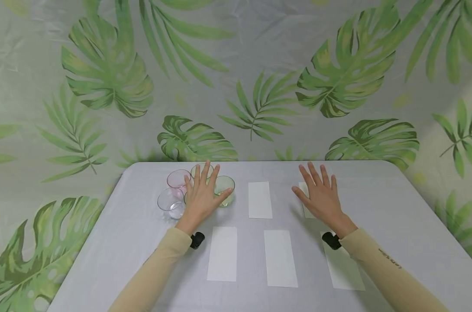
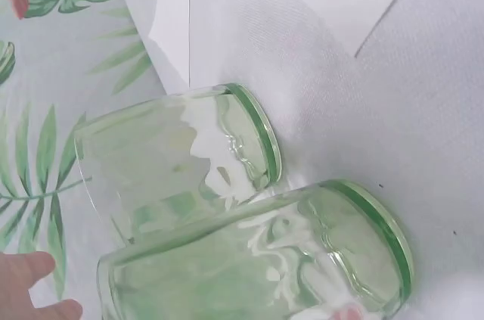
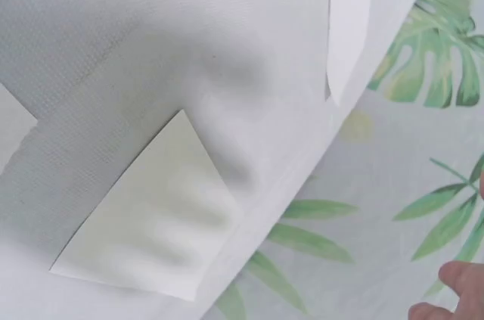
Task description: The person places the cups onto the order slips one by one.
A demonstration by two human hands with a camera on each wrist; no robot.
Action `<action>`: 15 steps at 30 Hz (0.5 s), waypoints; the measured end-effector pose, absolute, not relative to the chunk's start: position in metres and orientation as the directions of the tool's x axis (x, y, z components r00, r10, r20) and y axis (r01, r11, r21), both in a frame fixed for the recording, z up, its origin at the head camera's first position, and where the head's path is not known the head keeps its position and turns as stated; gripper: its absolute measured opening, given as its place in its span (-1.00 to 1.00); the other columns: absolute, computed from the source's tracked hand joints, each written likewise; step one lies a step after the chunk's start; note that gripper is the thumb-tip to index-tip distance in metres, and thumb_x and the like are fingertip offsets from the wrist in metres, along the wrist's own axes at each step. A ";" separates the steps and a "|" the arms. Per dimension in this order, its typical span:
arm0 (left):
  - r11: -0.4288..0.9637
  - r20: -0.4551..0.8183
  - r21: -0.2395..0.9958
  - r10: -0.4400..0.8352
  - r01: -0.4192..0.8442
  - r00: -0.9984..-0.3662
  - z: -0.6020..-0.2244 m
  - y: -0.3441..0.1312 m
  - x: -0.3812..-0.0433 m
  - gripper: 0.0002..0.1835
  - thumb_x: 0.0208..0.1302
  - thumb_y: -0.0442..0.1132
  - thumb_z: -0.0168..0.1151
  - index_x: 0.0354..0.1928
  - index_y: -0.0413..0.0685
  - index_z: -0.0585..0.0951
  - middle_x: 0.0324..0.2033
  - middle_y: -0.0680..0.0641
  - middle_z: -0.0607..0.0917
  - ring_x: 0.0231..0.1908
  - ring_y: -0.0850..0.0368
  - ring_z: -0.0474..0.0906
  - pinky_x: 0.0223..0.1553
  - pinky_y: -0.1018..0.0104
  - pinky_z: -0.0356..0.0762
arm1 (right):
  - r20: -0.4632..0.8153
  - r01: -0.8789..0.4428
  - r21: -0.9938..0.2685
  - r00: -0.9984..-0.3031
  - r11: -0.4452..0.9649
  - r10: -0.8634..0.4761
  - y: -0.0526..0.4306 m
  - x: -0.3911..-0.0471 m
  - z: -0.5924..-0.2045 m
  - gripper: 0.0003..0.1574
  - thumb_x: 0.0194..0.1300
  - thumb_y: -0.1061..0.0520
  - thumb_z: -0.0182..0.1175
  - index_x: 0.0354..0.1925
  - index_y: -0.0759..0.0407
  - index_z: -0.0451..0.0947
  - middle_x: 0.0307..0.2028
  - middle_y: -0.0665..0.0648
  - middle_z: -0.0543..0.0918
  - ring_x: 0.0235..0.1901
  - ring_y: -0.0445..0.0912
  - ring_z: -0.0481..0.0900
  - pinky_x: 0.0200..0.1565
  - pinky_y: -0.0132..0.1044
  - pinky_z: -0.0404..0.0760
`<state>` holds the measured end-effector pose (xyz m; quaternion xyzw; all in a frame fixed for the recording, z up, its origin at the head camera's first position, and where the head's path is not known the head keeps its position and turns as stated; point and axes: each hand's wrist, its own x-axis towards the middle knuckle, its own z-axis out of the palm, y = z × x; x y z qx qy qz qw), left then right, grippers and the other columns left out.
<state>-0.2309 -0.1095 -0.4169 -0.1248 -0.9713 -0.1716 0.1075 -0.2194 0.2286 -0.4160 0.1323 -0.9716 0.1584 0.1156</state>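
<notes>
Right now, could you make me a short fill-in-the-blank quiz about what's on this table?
1. The left hand hovers over the ____.
2. The right hand is spread above a paper ____.
3. One cup is tinted ____.
4. Both hands are ____, holding nothing.

Missing words: cups; strip; pink; open

Bright, even overhead light; soft shadows under the hands; sharp, slight wrist-view glare.

Cups (image 1: 193,190) cluster at table (image 1: 396,203) rear left, under the left hand (image 1: 202,197). Right hand (image 1: 321,197) hovers over a rear-right paper (image 1: 307,203). One sheet (image 1: 260,199) lies between the hands (three more nearer the person).
</notes>
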 end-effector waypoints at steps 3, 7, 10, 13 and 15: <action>0.899 0.270 0.308 0.229 0.310 -0.935 -0.416 -0.111 -0.231 -0.09 0.26 0.39 -0.05 0.51 0.10 0.02 0.49 -0.09 -0.14 0.44 -0.12 -0.39 0.34 -0.28 -0.44 | 0.277 -0.330 -0.294 -0.928 0.897 -0.251 0.228 -0.220 -0.414 -0.09 0.42 -0.28 -0.06 0.51 0.10 -0.08 0.47 0.29 -0.09 0.43 0.23 -0.34 0.31 0.34 -0.32; 0.869 0.289 0.322 0.289 0.377 -0.913 -0.416 -0.115 -0.233 -0.11 0.28 0.33 0.02 0.50 0.07 0.04 0.48 -0.11 -0.05 0.45 -0.12 -0.28 0.37 -0.22 -0.24 | 0.298 -0.395 -0.316 -0.905 0.863 -0.305 0.225 -0.223 -0.413 -0.09 0.41 -0.23 0.02 0.50 0.11 -0.04 0.47 0.26 -0.08 0.43 0.22 -0.29 0.31 0.34 -0.26; 0.821 0.291 0.367 0.345 0.437 -0.893 -0.415 -0.119 -0.236 -0.12 0.29 0.26 0.09 0.50 0.05 0.03 0.47 -0.11 -0.01 0.44 -0.12 -0.18 0.38 -0.15 -0.08 | 0.306 -0.449 -0.341 -0.884 0.826 -0.355 0.224 -0.226 -0.414 -0.07 0.38 -0.18 0.09 0.49 0.14 -0.03 0.47 0.26 -0.08 0.43 0.23 -0.25 0.31 0.35 -0.20; 0.755 0.286 0.447 0.388 0.480 -0.876 -0.416 -0.123 -0.239 -0.12 0.28 0.21 0.15 0.50 0.06 0.04 0.45 -0.11 0.05 0.42 -0.11 -0.08 0.36 -0.10 0.05 | 0.300 -0.501 -0.396 -0.863 0.770 -0.407 0.222 -0.229 -0.413 -0.03 0.35 -0.14 0.16 0.49 0.16 -0.05 0.47 0.25 -0.09 0.43 0.22 -0.22 0.30 0.36 -0.14; 0.710 0.278 0.504 0.407 0.492 -0.870 -0.416 -0.127 -0.240 -0.12 0.27 0.19 0.19 0.50 0.07 0.06 0.44 -0.10 0.10 0.41 -0.08 -0.02 0.34 -0.10 0.11 | 0.293 -0.531 -0.443 -0.847 0.722 -0.443 0.220 -0.231 -0.414 -0.01 0.33 -0.11 0.19 0.50 0.15 -0.06 0.48 0.25 -0.08 0.43 0.21 -0.21 0.30 0.35 -0.11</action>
